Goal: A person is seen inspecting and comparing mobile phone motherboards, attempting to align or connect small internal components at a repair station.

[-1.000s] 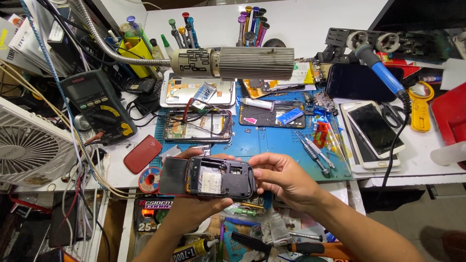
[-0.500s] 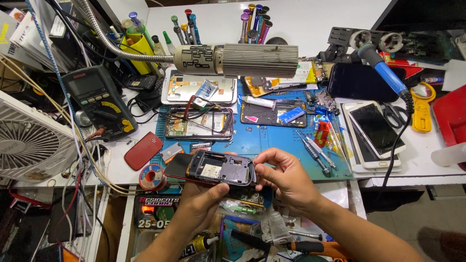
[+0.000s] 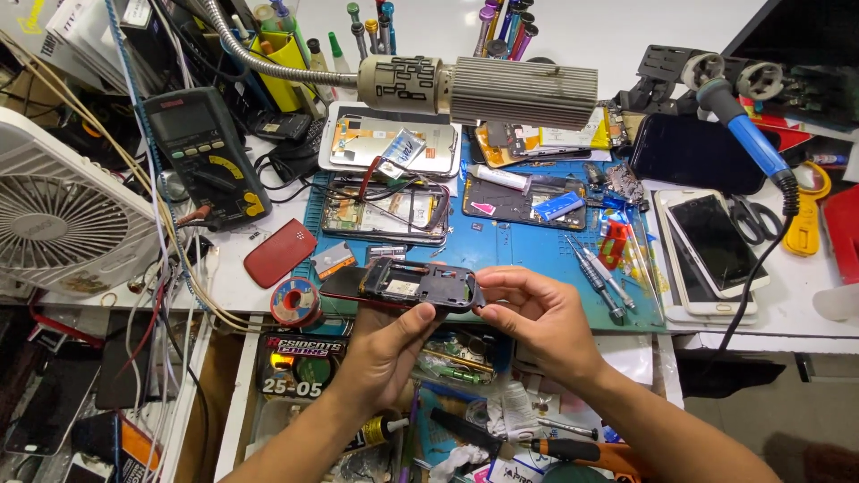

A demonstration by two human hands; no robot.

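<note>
You hold the opened black phone frame [image 3: 413, 286] level over the near edge of the blue mat [image 3: 537, 255]. Your left hand [image 3: 380, 353] grips it from beneath, thumb up against its near side; your right hand [image 3: 537, 313] pinches its right end with the fingertips. A solder spool [image 3: 296, 302] lies just left, a red back cover [image 3: 280, 252] beyond it on the surface [image 3: 237, 277]

left hand [image 3: 386, 344]: palm up, thumb [image 3: 420, 315] raised, fingers curled in a grip | right hand [image 3: 537, 315]: fingertips [image 3: 488, 284] pinched (palm turned left) | 2 bare forearms converge from bottom edge
</note>
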